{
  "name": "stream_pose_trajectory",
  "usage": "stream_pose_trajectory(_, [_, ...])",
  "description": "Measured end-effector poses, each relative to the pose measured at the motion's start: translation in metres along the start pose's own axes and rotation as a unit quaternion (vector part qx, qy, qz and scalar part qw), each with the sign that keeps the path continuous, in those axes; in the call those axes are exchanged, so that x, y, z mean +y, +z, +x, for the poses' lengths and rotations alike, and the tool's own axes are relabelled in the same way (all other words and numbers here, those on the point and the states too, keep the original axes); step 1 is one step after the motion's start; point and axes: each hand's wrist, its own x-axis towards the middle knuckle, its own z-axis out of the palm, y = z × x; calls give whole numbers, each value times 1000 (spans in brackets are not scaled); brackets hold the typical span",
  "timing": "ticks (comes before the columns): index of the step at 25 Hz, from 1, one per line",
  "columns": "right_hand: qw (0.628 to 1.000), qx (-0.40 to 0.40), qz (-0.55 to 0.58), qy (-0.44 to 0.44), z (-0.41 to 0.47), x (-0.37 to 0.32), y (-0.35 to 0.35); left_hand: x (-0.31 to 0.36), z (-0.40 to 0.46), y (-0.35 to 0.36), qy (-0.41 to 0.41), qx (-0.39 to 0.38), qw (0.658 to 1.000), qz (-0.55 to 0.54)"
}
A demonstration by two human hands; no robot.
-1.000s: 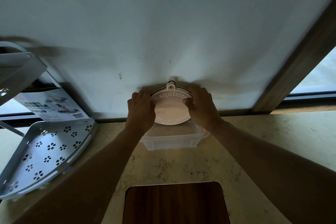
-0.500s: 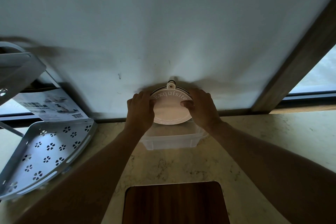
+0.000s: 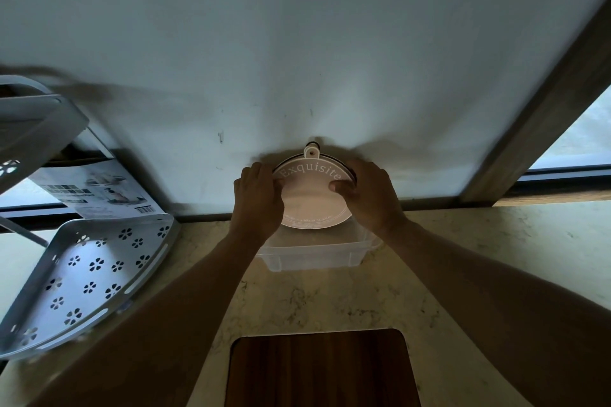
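A round pale pink disc (image 3: 312,198) printed "Exquisite", with a small tab and hole at its top, stands on edge against the white wall. It sits in or just behind a clear plastic container (image 3: 314,256) on the counter. My left hand (image 3: 258,200) grips the disc's left rim, fingers curled over its edge. My right hand (image 3: 368,195) grips the right rim, thumb pressed on the disc's face. A dark ring shows behind the disc's top edge.
A white metal corner shelf (image 3: 82,271) with flower-shaped cutouts lies tilted at the left, a printed carton (image 3: 96,192) behind it. A dark wooden board (image 3: 320,370) lies at the near counter edge. A wooden window frame (image 3: 542,109) slants at the right.
Both hands stay on the disc's rims. My right thumb has shifted slightly inward across the disc's face. The disc itself has hardly moved.
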Motion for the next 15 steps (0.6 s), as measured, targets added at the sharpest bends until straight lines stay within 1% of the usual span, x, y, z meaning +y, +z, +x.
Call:
stream_pose_trajectory(5, [1000, 1, -28, 6, 1, 3, 3, 0, -1, 2, 7, -6, 999, 36])
stream_pose_trajectory(8, [998, 2, -54, -14, 0, 3, 1, -1, 0, 3, 4, -9, 998, 56])
stream_pose_trajectory(15, [997, 29, -56, -34, -1, 4, 2, 0, 2, 4, 1, 5, 998, 69])
